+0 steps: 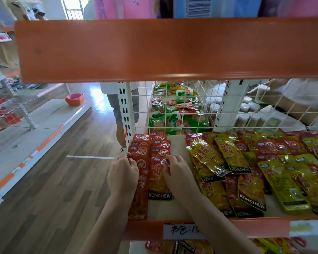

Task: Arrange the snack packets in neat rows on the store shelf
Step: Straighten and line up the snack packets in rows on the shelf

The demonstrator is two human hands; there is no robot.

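Squaring up two rows of red packets, left hand pinching one edge, right hand pressing another flat so they overlap evenly.

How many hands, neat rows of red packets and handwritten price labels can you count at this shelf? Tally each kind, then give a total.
Hands: 2 (left hand, right hand)
Neat rows of red packets: 2 (left row, right row)
Handwritten price labels: 1 (label)
Total: 5
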